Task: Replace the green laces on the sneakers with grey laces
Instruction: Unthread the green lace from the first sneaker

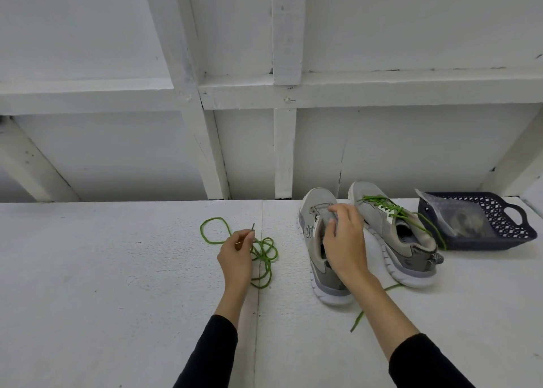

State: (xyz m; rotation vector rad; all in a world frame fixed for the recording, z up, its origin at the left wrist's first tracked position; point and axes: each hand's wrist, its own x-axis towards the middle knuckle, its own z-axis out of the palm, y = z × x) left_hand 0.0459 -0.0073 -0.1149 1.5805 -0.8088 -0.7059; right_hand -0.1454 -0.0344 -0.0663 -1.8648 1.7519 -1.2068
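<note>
Two grey sneakers stand side by side on the white table. The left sneaker (316,211) has no lace in its eyelets, and my right hand (343,238) grips its tongue and collar. The right sneaker (390,235) still carries a green lace (390,211), with one end trailing down past my right forearm. A loose green lace (264,252) lies in loops on the table to the left. My left hand (236,254) pinches that lace near its dark tip. A clear bag (458,220) with something greyish inside lies in the basket.
A dark blue plastic basket (511,226) sits at the right edge of the table (117,270), just beyond the right sneaker. A white wall with wooden framing rises behind the table's far edge. A seam runs down the table between my hands.
</note>
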